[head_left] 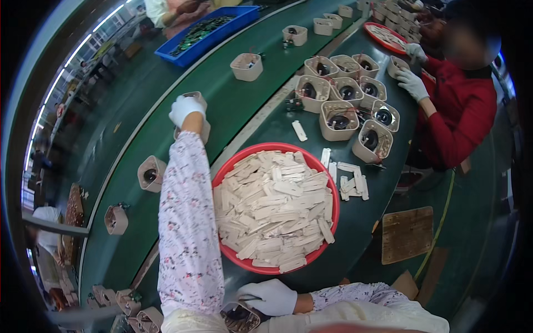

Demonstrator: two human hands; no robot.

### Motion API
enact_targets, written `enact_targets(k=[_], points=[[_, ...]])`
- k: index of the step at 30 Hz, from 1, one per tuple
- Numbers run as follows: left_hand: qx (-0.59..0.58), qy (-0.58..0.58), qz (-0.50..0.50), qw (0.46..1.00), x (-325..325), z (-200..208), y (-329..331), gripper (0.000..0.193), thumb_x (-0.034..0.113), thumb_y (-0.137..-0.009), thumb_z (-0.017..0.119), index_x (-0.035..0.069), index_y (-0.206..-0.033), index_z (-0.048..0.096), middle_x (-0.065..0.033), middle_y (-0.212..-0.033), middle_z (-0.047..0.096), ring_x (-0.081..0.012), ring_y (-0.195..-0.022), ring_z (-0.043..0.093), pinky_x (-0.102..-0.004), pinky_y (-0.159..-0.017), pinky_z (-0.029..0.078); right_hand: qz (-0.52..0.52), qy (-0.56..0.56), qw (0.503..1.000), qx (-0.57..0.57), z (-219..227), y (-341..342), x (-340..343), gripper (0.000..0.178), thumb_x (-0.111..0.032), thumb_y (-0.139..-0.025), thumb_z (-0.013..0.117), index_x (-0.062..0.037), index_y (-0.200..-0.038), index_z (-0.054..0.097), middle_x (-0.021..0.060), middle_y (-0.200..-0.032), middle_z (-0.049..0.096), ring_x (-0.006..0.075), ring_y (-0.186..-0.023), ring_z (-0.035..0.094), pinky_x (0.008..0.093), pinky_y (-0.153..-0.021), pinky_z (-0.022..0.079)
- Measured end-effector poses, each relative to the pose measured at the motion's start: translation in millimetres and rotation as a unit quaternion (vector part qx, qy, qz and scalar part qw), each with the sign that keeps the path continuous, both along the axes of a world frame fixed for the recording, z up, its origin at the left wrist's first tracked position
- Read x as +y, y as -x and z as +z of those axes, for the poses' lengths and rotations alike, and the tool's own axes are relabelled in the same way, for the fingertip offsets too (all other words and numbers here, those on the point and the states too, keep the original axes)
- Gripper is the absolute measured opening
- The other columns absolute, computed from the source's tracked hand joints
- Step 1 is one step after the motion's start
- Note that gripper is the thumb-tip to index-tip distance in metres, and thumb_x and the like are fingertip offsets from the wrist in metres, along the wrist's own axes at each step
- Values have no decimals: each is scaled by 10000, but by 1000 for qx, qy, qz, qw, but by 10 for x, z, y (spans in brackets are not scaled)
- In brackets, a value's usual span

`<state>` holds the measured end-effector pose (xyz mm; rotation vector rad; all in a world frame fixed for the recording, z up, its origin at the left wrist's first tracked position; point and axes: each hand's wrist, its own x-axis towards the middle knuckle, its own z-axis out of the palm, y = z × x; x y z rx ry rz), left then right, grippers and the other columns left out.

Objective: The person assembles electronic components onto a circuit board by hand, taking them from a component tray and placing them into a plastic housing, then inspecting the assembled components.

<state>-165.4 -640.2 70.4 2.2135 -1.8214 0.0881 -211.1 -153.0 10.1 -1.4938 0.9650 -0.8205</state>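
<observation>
My left hand (pixel 187 111), in a white glove, reaches out over the green conveyor belt. Its fingers are closed on a beige plastic housing (pixel 203 132), mostly covered by the hand. Close to my body, my gloved right hand (pixel 271 296) is curled closed beside another beige housing (pixel 248 324) with a dark round part inside. A thin dark item shows at its fingers, too small to name. Between my arms and the table's far side stands a red round tray (pixel 335 222), heaped with flat off-white plastic strips (pixel 272 205).
Several housings with black speakers (pixel 338 119) cluster on the table at right. Loose strips (pixel 352 183) lie beside the tray. More housings (pixel 246 66) sit along the belt. A blue bin (pixel 244 12) stands beyond it. At right, a co-worker's gloved hands (pixel 412 83) hold a housing.
</observation>
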Motion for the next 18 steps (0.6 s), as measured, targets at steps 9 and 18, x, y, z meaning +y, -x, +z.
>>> enact_targets(k=[9,18], points=[[173,264,-256,914,1041,294,-1063,189,191,-869,729,11,-911,768,-165,-1098,662,-340,-1020,643,-410,-917,502,-48,81,996,-11,7,-61,20,251,-194,-908,705,-96,-1139,700,142,-1000,724,345,-838,710,399,-755,580],[-49,163,-104,980,4671,53,-2660,55,81,-817,729,48,-842,693,-134,-1011,622,-353,-1001,590,-460,-882,473,-81,40,995,-31,192,-23,25,231,-54,-878,679,-40,-1107,708,150,-960,742,302,-825,747,357,-727,581]])
